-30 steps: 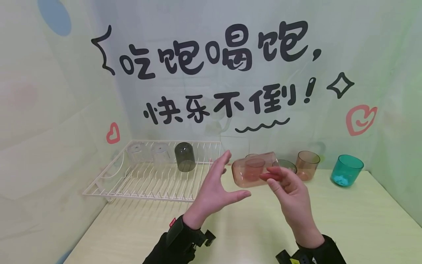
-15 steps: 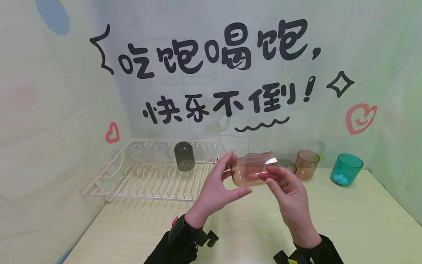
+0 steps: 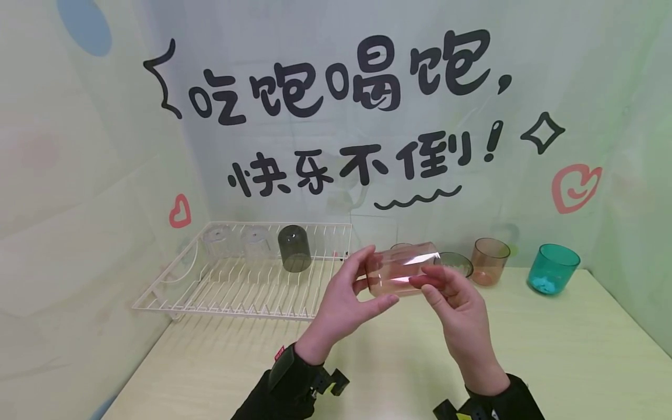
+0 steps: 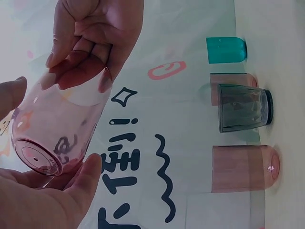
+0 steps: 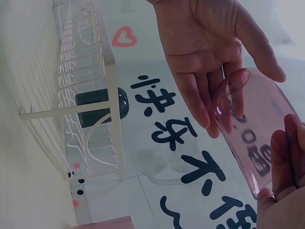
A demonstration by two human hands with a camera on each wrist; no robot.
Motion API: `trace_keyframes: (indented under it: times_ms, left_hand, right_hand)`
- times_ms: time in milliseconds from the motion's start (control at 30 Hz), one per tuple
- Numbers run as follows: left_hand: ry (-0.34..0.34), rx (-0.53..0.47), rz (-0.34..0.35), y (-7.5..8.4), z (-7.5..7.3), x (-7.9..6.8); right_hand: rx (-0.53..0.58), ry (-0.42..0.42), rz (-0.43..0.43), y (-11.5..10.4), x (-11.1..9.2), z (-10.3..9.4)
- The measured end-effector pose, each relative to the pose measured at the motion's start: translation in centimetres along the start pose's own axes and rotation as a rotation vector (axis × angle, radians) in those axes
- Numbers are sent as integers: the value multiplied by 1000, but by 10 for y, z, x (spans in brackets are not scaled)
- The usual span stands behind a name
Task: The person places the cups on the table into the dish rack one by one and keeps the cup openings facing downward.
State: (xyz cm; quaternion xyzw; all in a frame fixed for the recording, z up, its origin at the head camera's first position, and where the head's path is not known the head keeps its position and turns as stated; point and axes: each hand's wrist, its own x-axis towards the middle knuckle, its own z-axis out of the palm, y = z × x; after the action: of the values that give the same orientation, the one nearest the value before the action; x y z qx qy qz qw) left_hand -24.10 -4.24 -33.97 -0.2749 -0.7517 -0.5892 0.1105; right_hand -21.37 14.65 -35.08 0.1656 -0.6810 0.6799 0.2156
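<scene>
A see-through pink cup [image 3: 394, 269] lies sideways in the air above the table. My right hand [image 3: 464, 318] pinches it at the rim, some fingers inside the mouth and the thumb outside. My left hand [image 3: 346, 297] is at the base end, fingers nearly straight along the cup's far side and thumb held apart. In the left wrist view the cup [image 4: 62, 114] has its base toward my left hand, whose fingertips are right at the wall. From the right wrist, the fingers of my left hand [image 5: 205, 62] show partly through the pink wall.
A white wire dish rack [image 3: 236, 317] stands left, holding an upside-down dark grey cup [image 3: 294, 249] and two clear cups. Behind my hands, along the back wall, stand a pink cup [image 4: 236, 169], a grey cup [image 4: 244, 109], a brownish-pink cup [image 3: 490, 262] and a teal cup [image 3: 553, 271].
My left hand, earlier just left of the pink cup, now has its fingers at the base end. The right hand has shifted slightly left with the cup.
</scene>
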Motion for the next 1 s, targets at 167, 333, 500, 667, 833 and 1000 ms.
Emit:
trace_keyframes:
  times_ms: [167, 333, 500, 667, 833, 1000]
  left_hand:
    - [11, -36, 14, -2, 0, 0]
    - [21, -60, 22, -2, 0, 0]
    - [42, -57, 30, -3, 0, -1]
    - [56, -45, 24, -4, 0, -1]
    - [65, -42, 26, -3, -1, -2]
    - [68, -36, 11, -2, -3, -2]
  right_hand:
    - [23, 20, -4, -1, 0, 2]
    - [12, 21, 9, -1, -1, 2]
    - [-16, 3, 10, 0, -2, 0]
    - [-11, -18, -4, 1, -2, -2]
    - [-46, -47, -8, 1, -1, -6]
    - [-27, -64, -21, -1, -1, -9]
